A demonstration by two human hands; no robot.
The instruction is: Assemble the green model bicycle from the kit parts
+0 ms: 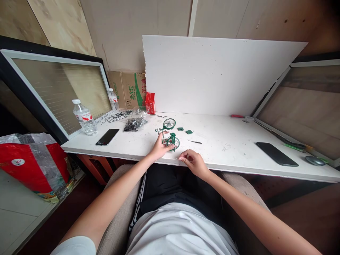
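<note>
A small green model bicycle is in my left hand, whose fingers and thumb close around its frame and lower wheel. Its other spoked wheel shows farther back, and the handlebar points left. Part of the frame is hidden behind my fingers. My right hand is at the table's front edge, thumb and fingertips pinched together; anything between them is too small to make out. Two small green pieces, one a flat block, lie beyond the bicycle. A thin dark screwdriver-like tool rests to the right.
On the left of the white table are a phone, a water bottle, and a clear bag of dark parts. A red box stands behind. At right lie a black phone-like slab and a mouse.
</note>
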